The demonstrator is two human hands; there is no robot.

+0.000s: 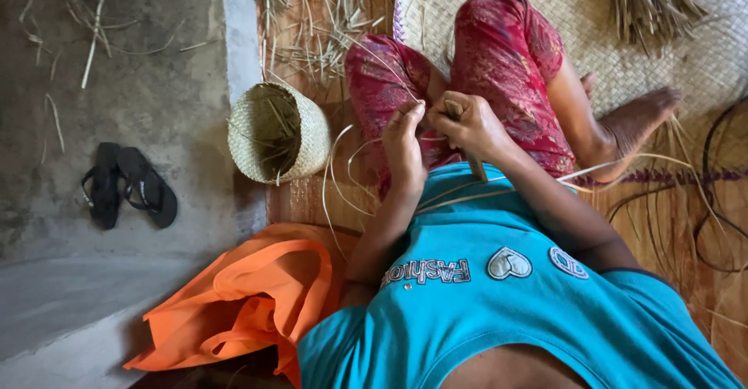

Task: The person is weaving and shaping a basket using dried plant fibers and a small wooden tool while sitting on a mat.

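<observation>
Seated on a woven mat (701,54), legs in red patterned cloth (499,54) drawn up, teal shirt (499,295) filling the lower part of the view. Both hands together in front of the knees. Left hand (403,143) closed, fingertips pinched on a thin pale strip (336,163) that curls down and out to the left of the wrist. Right hand (471,124) clamped around a short stick-like tool (475,164), brown top showing above the thumb, grey lower end poking out beneath the palm; possibly a small knife, though too much is hidden to be sure. Hands nearly touching, the strip running between them. More long pale strips (615,167) trailing rightward from under the right forearm, across the lap and toward a bare foot (639,120).

Just left of the left hand, a small woven basket (280,132) tipped on its side, mouth toward the viewer, a few loose fibres inside. Beyond it, a scatter of dry straw cuttings (319,22) on the wooden floor (300,198). Bundle of dried leaves (647,3) at the upper right, on the mat. Orange cloth (249,295) crumpled by the left elbow. Pair of black flip-flops (128,186) well apart on the grey concrete (140,85) at the left. Dark thin cords (717,202) looped at the right edge.
</observation>
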